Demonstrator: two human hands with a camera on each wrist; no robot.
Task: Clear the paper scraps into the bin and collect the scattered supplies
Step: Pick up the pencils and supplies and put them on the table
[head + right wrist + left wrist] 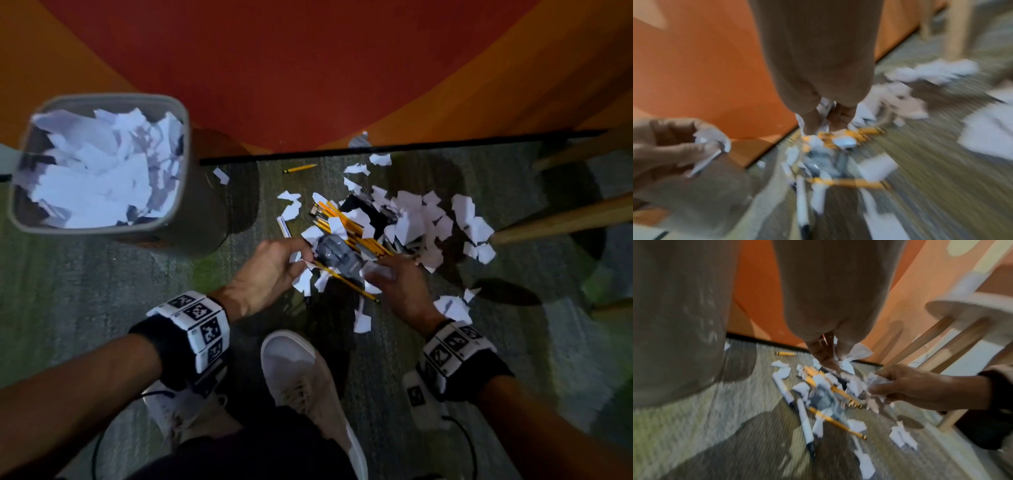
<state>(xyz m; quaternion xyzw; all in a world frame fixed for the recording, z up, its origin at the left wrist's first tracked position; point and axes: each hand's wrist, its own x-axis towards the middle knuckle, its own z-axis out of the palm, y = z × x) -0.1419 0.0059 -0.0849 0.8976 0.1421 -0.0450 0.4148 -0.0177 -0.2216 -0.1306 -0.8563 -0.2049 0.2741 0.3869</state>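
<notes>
- Grey-green carpet (102, 308) below an orange wall holds the mess; the grey plastic bin (181, 144) at ten o'clock is already almost full of paper.
- Torn white paper scraps (411, 219), yellow wooden pencils (356, 236) and white pens (804, 421) are not yet collected at centre.
- Left hand (270, 270) and right hand (397, 277) both pinch scraps with curled fingers.

Paper scraps (414, 219) bury part of the pencils (346, 226); right wrist view smeared, stapler (824, 164) unreadable
</notes>
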